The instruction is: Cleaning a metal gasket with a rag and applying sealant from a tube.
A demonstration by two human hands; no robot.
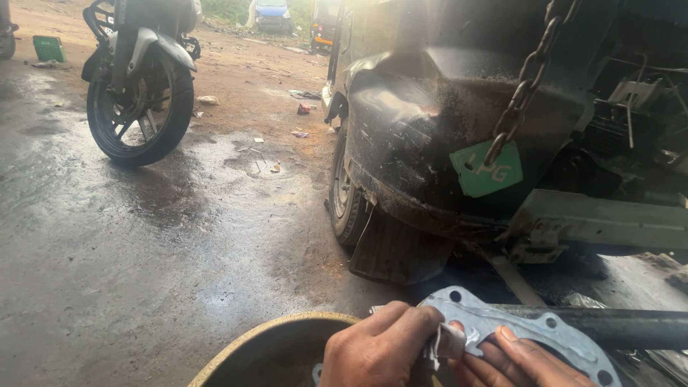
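Note:
A flat grey metal gasket (pixel 534 326) with round holes lies across my fingers at the bottom right. My right hand (pixel 519 362) supports it from underneath, fingers spread under the plate. My left hand (pixel 376 351) is closed around a small white tube or rag (pixel 450 342) pressed against the gasket's near edge. Both hands hover over a round, dirty metal basin (pixel 276 347) at the bottom centre.
A dark vehicle body (pixel 430 122) with a rear wheel (pixel 345 193) and mud flap stands just ahead. A chain (pixel 523 86) hangs by a green sticker (pixel 487 168). A dark bar (pixel 623 326) lies at right. A parked motorcycle (pixel 140 79) stands on wet concrete at far left.

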